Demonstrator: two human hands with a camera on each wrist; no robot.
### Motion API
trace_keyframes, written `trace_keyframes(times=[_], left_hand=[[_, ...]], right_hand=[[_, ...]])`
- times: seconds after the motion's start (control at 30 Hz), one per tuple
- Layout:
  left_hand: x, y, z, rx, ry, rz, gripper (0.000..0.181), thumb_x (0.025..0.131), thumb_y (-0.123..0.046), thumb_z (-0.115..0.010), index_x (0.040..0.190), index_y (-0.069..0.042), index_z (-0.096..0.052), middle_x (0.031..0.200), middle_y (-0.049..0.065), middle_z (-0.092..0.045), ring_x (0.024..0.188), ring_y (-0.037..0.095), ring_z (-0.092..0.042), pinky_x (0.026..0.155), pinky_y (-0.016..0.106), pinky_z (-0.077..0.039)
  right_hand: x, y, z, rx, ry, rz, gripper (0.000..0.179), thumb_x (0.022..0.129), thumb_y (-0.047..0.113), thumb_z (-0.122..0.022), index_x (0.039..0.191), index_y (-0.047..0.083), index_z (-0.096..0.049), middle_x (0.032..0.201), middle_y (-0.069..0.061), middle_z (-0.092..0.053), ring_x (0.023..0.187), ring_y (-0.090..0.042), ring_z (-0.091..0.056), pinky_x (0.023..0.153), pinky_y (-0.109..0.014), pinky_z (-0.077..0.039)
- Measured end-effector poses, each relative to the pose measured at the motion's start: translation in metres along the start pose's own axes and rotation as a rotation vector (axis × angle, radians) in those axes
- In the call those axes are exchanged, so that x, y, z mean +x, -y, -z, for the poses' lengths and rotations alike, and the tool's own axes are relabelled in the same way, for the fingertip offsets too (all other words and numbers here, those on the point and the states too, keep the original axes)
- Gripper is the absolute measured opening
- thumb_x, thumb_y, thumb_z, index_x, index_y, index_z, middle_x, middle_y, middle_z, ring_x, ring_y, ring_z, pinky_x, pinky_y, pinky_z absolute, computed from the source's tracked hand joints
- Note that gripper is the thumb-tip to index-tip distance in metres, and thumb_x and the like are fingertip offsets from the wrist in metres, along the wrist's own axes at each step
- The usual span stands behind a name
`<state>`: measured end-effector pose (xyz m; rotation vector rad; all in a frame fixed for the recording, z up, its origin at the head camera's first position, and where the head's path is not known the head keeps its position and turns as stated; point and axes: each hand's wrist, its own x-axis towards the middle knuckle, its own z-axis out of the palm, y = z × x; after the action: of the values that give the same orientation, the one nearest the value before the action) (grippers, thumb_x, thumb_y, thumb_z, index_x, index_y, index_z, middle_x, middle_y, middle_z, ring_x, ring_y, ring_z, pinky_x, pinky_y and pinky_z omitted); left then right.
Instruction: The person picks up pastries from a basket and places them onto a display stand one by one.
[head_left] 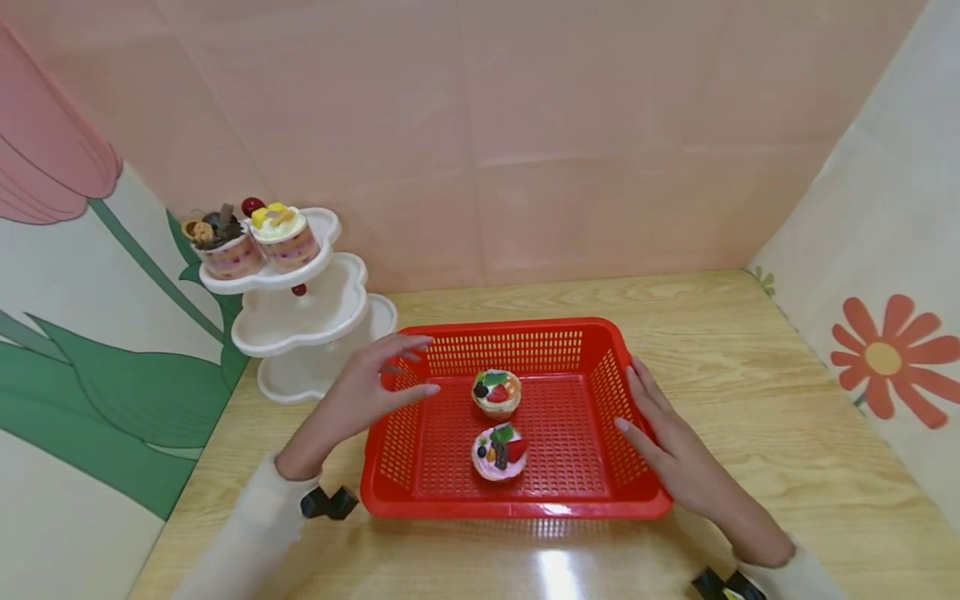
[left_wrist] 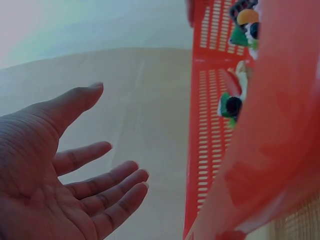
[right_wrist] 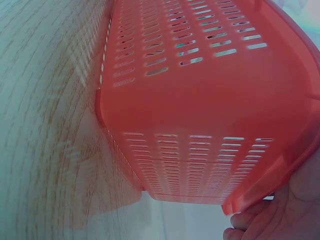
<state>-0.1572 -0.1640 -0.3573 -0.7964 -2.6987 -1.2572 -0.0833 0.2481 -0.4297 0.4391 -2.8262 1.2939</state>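
Wooden table (head_left: pixel 720 333); red basket (head_left: pixel 510 507) in right grip (head_left: pixel 681 457).

We see a wooden table (head_left: pixel 750 392), a pink backdrop (head_left: pixel 570 117) at its far edge, a printed tulip (head_left: pixel 52 142) with leaves (head_left: pixel 127 400) on the left wall (head_left: pixel 45 258), an orange flower (head_left: pixel 882 358) on the right wall (head_left: pixel 877 225)

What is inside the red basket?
A white-topped cake and, nearer the front, a pink-topped cake sit in the red basket. The patches of basket floor directly under them are covered.
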Motion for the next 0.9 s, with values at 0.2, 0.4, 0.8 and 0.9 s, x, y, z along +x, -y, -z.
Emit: trace_keyframes(times=[0.2, 0.4, 0.8, 0.9], left_hand=[[0.002, -0.005, -0.003, 0.072, 0.115, -0.020, 0.064, 0.082, -0.032, -0.087, 0.138, -0.017, -0.062, 0.113, -0.003, -0.066, 0.104, 0.016, -0.060, 0.085, 0.043, -0.055], [0.004, -0.010, -0.009, 0.098, 0.235, -0.011, 0.068, 0.082, -0.037, -0.086, 0.140, -0.016, -0.059, 0.125, -0.001, -0.064, 0.108, 0.018, -0.059, 0.091, 0.044, -0.054], [0.007, -0.022, -0.030, 0.194, 0.473, 0.045, 0.071, 0.082, -0.038, -0.086, 0.142, -0.017, -0.055, 0.141, 0.001, -0.058, 0.128, 0.024, -0.055, 0.104, 0.046, -0.049], [0.007, -0.022, -0.035, 0.228, 0.515, 0.032, 0.072, 0.082, -0.039, -0.086, 0.142, -0.015, -0.056, 0.143, 0.002, -0.057, 0.131, 0.023, -0.053, 0.106, 0.045, -0.048]], right_hand=[[0.000, 0.000, 0.000, -0.001, 0.000, 0.002, 0.071, 0.107, 0.031, -0.052, 0.163, 0.019, -0.011, 0.170, 0.008, 0.002, 0.155, -0.035, -0.006, 0.103, -0.074, -0.032], [0.000, 0.001, 0.000, 0.000, 0.003, 0.002, 0.071, 0.107, 0.031, -0.051, 0.163, 0.020, -0.009, 0.170, 0.007, 0.003, 0.155, -0.037, -0.007, 0.103, -0.074, -0.032], [0.000, 0.000, 0.001, -0.002, 0.005, -0.003, 0.072, 0.107, 0.033, -0.051, 0.164, 0.021, -0.009, 0.170, 0.007, 0.003, 0.155, -0.036, -0.007, 0.103, -0.075, -0.032], [0.000, 0.001, 0.001, -0.003, 0.007, -0.006, 0.072, 0.107, 0.033, -0.051, 0.164, 0.022, -0.008, 0.170, 0.007, 0.003, 0.155, -0.036, -0.006, 0.103, -0.075, -0.032]])
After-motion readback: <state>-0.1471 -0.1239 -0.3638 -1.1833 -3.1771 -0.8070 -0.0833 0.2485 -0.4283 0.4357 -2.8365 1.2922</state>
